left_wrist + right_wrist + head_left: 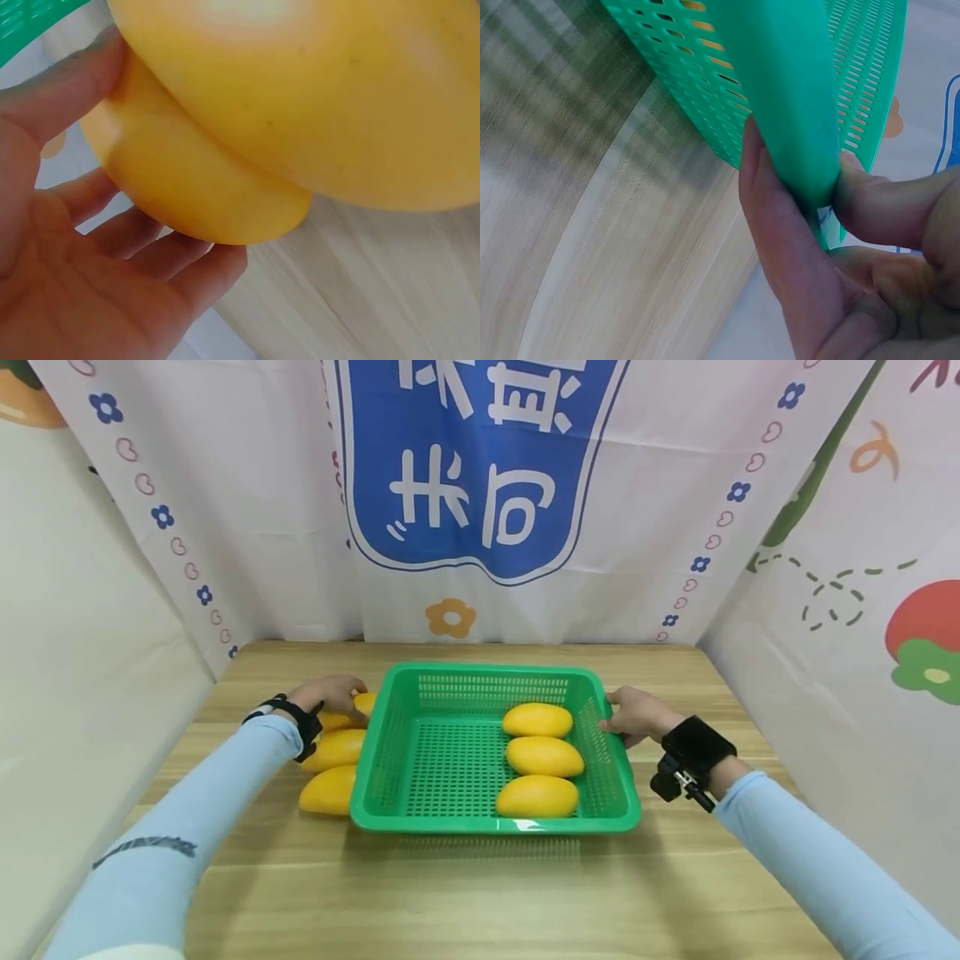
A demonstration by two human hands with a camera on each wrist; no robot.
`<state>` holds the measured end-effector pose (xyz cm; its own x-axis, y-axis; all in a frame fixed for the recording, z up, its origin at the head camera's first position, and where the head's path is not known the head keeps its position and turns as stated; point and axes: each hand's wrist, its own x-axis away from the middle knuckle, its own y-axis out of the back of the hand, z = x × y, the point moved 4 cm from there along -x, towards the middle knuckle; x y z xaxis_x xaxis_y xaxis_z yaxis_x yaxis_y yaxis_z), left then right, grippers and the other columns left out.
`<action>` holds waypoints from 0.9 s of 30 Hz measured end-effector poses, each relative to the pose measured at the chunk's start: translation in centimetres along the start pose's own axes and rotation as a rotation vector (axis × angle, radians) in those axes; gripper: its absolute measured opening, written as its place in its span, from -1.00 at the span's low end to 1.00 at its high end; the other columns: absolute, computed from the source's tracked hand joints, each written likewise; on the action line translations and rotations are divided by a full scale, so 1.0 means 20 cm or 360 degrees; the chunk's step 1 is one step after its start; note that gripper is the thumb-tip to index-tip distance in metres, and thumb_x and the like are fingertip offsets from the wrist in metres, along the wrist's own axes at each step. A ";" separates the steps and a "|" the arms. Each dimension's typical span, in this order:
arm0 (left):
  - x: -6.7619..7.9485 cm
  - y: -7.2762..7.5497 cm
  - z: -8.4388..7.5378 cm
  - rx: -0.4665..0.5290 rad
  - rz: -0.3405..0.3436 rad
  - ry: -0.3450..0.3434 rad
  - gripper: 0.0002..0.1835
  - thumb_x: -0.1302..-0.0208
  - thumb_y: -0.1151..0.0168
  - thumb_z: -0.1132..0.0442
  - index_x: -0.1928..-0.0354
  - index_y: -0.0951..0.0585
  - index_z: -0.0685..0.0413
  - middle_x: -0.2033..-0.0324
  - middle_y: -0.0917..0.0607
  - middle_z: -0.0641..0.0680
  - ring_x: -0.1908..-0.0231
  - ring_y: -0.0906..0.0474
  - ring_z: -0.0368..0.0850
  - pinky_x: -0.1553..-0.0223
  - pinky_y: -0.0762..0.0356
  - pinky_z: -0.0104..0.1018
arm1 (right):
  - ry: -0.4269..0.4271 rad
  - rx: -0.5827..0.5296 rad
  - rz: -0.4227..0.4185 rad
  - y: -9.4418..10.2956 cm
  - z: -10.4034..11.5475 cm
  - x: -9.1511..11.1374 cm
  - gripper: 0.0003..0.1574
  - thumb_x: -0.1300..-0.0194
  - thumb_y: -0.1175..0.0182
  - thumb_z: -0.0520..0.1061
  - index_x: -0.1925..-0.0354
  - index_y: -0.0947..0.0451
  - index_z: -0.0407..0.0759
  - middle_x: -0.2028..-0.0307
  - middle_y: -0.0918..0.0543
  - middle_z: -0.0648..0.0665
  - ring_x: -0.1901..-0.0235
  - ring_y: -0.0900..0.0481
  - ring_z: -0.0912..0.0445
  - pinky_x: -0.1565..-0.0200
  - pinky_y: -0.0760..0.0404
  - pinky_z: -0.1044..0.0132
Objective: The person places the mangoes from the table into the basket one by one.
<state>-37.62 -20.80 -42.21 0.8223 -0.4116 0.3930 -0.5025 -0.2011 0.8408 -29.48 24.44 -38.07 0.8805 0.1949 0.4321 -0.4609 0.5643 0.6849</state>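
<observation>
A green plastic basket point(457, 823) with perforated walls stands mid-table, holding three yellow mangoes along its right side: a far one point(537, 720), a middle one point(544, 756) and a near one point(537, 797). My right hand point(640, 713) pinches the basket's right rim point(787, 97) between thumb and fingers. Left of the basket, my left hand point(332, 695) grips the farthest mango point(195, 180) of a row, thumb on one side and fingers round the other. Nearer me in that row lie a second mango point(335, 750) and a third mango point(327, 791), their right ends hidden by the basket.
The wooden table point(480, 902) extends in front of the basket and to both sides. A white printed curtain point(285, 552) hangs behind it, and pale cloth walls point(825, 635) close in the sides. Both wrists wear strapped-on devices point(699, 750).
</observation>
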 end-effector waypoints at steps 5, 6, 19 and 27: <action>0.01 0.00 0.00 -0.0005 -0.0027 0.0046 -0.27 -0.17 -0.32 0.05 -0.24 -0.35 0.42 -0.18 -0.43 0.49 -0.13 -0.37 0.37 -0.16 -0.38 0.26 | 0.0012 0.0012 0.0006 0.00 0.01 0.01 -0.21 -0.39 -0.09 -0.26 -0.39 0.05 -0.54 0.10 -0.64 -0.42 0.37 -0.69 0.05 0.32 -0.75 0.21; 0.01 0.00 0.00 -0.0001 -0.0040 0.0051 -0.26 -0.16 -0.32 0.04 -0.23 -0.37 0.42 -0.17 -0.44 0.48 -0.11 -0.39 0.35 -0.14 -0.40 0.25 | 0.0010 0.0016 0.0005 0.00 0.01 0.01 -0.21 -0.39 -0.08 -0.26 -0.39 0.05 -0.54 0.11 -0.64 -0.42 0.38 -0.69 0.05 0.32 -0.75 0.21; 0.09 0.08 -0.01 0.0092 -0.0226 0.0080 -0.44 -0.13 -0.36 0.07 0.02 -0.52 0.45 0.20 -0.60 0.30 0.27 -0.47 0.10 0.19 -0.54 -0.07 | 0.0037 -0.0027 0.0009 0.00 0.01 0.03 -0.22 -0.39 -0.08 -0.28 -0.38 0.05 -0.55 0.17 -0.67 -0.41 0.41 -0.70 0.06 0.32 -0.75 0.20; 0.17 0.17 0.01 0.0164 -0.0336 0.0191 -0.39 -0.15 -0.34 0.04 -0.03 -0.45 0.45 0.19 -0.55 0.32 0.25 -0.44 0.14 0.20 -0.50 -0.07 | 0.0005 -0.0007 0.0013 0.00 0.02 0.02 -0.20 -0.39 -0.08 -0.27 -0.39 0.07 -0.55 0.16 -0.67 -0.39 0.41 -0.70 0.07 0.32 -0.75 0.21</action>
<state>-36.66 -23.12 -38.15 0.9345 -0.2436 0.2595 -0.3359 -0.3630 0.8691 -29.12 24.29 -37.65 0.8771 0.2018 0.4358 -0.4676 0.5661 0.6789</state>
